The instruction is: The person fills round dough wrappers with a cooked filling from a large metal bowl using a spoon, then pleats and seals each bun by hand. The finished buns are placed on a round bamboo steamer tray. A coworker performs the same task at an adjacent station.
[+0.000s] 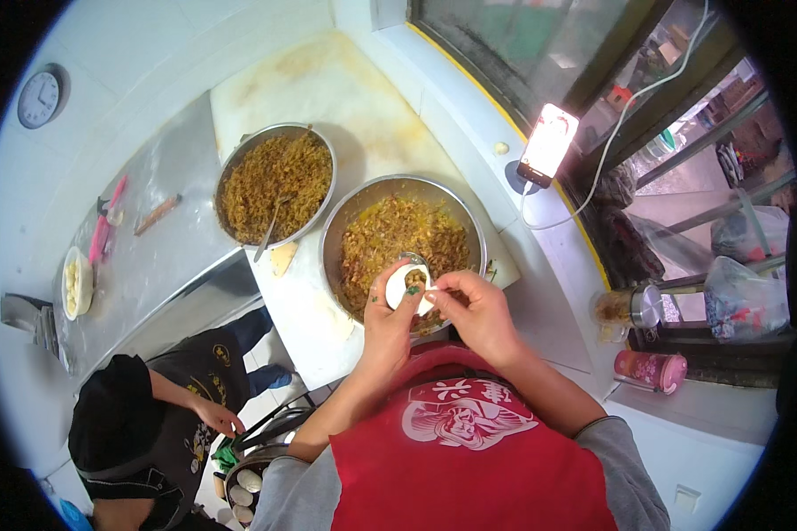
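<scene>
My left hand [392,325] holds a round white dough wrapper [398,287] with brown filling [415,277] at its middle, the thumb lying over the filling. Green bits stick to the thumb and a finger. The fingertips of my right hand [475,312] pinch the wrapper's right edge. Both hands are over the near side of a steel bowl [481,232] of chopped filling with yellowish liquid. A small metal rim shows just above the wrapper; what it belongs to is hidden. To the upper left, a second steel bowl [334,159] holds brown, crumbly filling and a metal spoon [271,229].
A co-worker [173,398] in dark clothes reaches towards pans [239,458] holding pale round cakes at the lower left. A steel counter [173,146] bears pink-handled tools and a white dish [85,292]. A lit phone [550,143] on a cable, a jar [641,306] and a pink bottle [651,370] stand right.
</scene>
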